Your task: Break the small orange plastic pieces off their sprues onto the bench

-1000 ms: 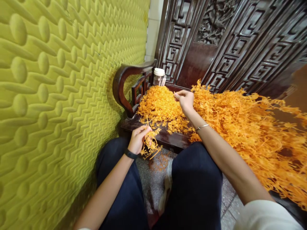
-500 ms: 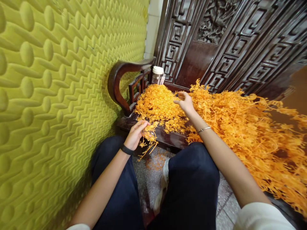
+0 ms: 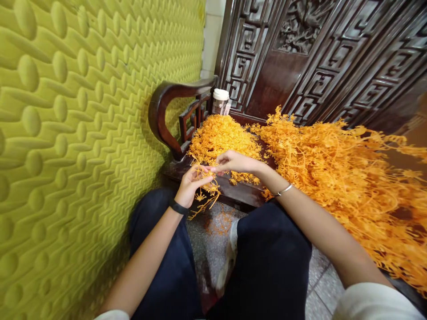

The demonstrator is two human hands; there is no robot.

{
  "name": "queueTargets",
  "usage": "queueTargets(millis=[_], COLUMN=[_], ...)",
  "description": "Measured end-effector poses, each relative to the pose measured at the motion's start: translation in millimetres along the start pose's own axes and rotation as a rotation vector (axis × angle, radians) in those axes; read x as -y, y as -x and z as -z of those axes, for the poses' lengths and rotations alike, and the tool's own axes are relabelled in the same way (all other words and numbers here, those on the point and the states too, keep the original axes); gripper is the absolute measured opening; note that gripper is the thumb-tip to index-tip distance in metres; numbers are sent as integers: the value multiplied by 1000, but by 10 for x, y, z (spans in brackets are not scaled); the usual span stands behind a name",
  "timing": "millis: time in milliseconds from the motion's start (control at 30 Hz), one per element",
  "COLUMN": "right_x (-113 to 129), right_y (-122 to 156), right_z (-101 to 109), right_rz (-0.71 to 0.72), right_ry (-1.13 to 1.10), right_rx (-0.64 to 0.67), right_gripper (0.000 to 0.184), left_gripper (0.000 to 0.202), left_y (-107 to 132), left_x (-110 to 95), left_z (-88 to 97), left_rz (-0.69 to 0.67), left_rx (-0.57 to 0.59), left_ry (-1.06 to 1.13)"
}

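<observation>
My left hand (image 3: pixel 191 183) is closed round a bunch of orange plastic sprigs (image 3: pixel 205 192) that dangles over the front edge of a dark wooden bench (image 3: pixel 233 192). My right hand (image 3: pixel 235 162) has come in beside it, fingertips pinching at the top of the same bunch. Just behind the hands lies a small pile of short orange pieces (image 3: pixel 222 135). A much larger heap of long orange sprigs (image 3: pixel 347 178) covers the bench to the right.
A white-lidded jar (image 3: pixel 220 101) stands at the bench's back corner by the curved armrest (image 3: pixel 167 100). A padded yellow wall (image 3: pixel 83 133) fills the left. The carved dark backrest (image 3: pixel 316 53) rises behind. Orange bits litter the speckled floor (image 3: pixel 213 231) between my knees.
My right hand has drawn back from the small pile on the bench and now meets my left hand at the bunch. My left hand has stayed near the bench edge.
</observation>
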State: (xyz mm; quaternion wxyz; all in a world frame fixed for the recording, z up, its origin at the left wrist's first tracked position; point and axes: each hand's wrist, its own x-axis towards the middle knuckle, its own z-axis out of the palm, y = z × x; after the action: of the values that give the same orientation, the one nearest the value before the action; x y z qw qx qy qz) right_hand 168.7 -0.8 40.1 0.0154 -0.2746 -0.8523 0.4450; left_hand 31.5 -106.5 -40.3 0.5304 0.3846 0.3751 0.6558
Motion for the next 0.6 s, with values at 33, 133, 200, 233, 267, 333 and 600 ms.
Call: queueTargets(millis=[33,133,200,233,267,333,600], right_x=[-8,-34,-42,-41,-38,-23,77], right_y=[-13,-44,-55,-59,-64,-72,-95], right_z=[-3,-7,-12,-17,-23,-40,-112], right_rz=[10,10,-2,-6,-9,-12,73], right_ry=[-15,-37,-28,-21,-17,-19,-108], right_rx=[-23,-74,-98,-101,-101,-107,-164], right_gripper=[29,20,16,16,15,14,13], left_gripper=[27,29,30,31,32,33,39], left_y=[-1,-1,0,0,-1,-5,-9], left_x=[-1,-19,-35,-42,-47,-51,-36], left_z=[1,2,0,-1,-2,-5,-22], left_rz=[-1,10,16,17,17,21,109], left_rx=[-9,-37,-70,-91,-116,-162,-192], left_ry=[3,-3,-16,-25,-31,-34,-39])
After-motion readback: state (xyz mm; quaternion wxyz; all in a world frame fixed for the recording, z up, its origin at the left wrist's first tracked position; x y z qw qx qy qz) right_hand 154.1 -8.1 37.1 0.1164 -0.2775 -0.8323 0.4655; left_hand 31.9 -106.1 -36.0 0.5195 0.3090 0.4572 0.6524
